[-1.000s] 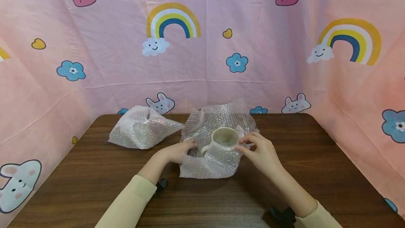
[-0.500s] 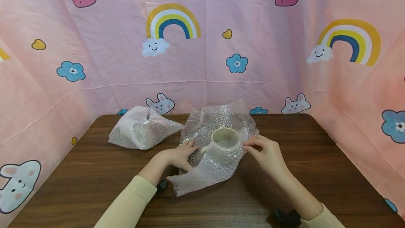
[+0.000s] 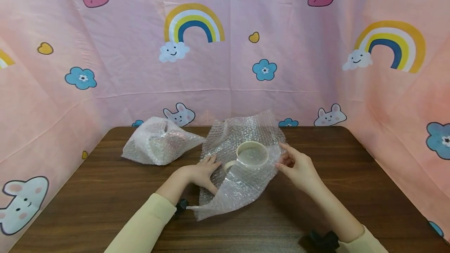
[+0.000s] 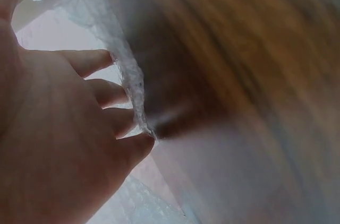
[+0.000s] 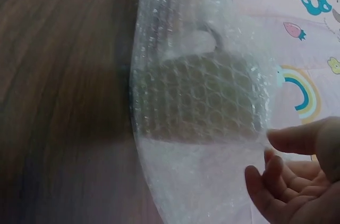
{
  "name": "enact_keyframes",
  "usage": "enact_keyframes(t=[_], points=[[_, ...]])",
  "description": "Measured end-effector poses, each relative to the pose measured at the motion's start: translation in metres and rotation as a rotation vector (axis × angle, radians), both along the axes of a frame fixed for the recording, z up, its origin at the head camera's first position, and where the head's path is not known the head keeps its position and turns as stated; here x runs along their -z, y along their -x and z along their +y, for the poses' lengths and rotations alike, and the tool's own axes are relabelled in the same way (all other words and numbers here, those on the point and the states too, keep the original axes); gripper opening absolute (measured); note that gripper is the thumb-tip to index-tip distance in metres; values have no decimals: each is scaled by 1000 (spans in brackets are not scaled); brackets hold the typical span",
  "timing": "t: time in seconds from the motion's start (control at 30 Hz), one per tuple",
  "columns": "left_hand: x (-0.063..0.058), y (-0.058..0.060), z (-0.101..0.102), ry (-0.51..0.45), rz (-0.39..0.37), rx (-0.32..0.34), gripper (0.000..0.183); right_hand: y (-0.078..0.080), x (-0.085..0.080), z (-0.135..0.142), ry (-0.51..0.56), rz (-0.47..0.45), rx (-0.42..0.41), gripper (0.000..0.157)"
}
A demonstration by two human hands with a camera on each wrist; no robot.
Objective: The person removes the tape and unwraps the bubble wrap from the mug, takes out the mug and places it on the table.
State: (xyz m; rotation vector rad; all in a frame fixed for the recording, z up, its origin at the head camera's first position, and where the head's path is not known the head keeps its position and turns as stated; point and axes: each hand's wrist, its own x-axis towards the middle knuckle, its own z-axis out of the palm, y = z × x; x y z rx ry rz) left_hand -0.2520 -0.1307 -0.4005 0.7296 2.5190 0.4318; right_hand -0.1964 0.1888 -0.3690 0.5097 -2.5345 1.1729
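A cream mug [image 3: 251, 154] stands upright on a sheet of bubble wrap [image 3: 236, 192], its handle turned to the left. The near flap of the sheet rises over the mug's front, and the mug shows through it in the right wrist view. My left hand [image 3: 198, 175] rests spread on the wrap beside the handle. In the left wrist view the fingertips [image 4: 141, 141] meet a crumpled wrap edge. At the mug's right, my right hand [image 3: 297, 166] has its thumb and forefinger parted, touching the flap's edge. Its other fingers [image 5: 263, 187] curl loosely.
A bundle in bubble wrap [image 3: 159, 143] sits at the back left of the dark wooden table [image 3: 105, 190], one corner pointing toward the mug's sheet. Behind the table hangs a pink cloth [image 3: 218, 65] printed with rainbows and rabbits.
My right hand has drawn the near flap rightward and up along the mug, and its pinch has loosened. The flap's left corner has swung toward me. My left hand has spread its fingers.
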Motion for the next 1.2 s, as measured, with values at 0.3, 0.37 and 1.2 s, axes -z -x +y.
enact_keyframes(t=[0.3,0.37,1.2], points=[[0,0,1,9,1,1,106,2,-2,11,-26,-56,-6,34],[0,1,2,10,2,1,107,1,-3,14,-26,-48,-8,30],[1,4,8,62,25,-5,116,11,1,37,-23,-172,-59,27]])
